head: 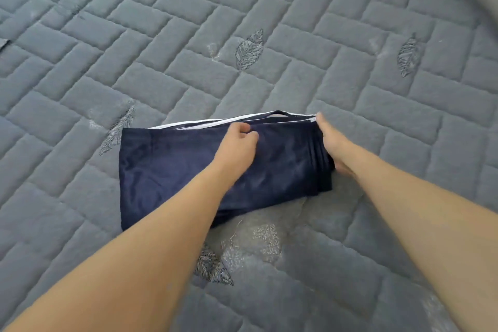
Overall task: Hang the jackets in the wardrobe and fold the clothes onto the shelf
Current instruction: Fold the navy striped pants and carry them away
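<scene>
The left hand (238, 140) lay on top of the folded navy-blue satin garment with white piping (188, 167), its fingers curled in and seeming to pinch a little of the top layer near the far edge. The right hand (332, 143) was at the garment's right end, fingers fairly straight and pressed flat against the stacked fold, the thumb tucked low by the cloth. Between the two hands the layers were gathered in thin ridges.

The garment sat on the grey quilted bed cover with embroidered leaves (296, 35), stretching away to the left of both hands, its left end free.

The cloth looked slick, so I judged the layers might slide apart if it were lifted by the right end alone, and the loose left end would likely sag open. The small pinch could also drag only the top layer, rucking the fold. The shelf was not in sight.
</scene>
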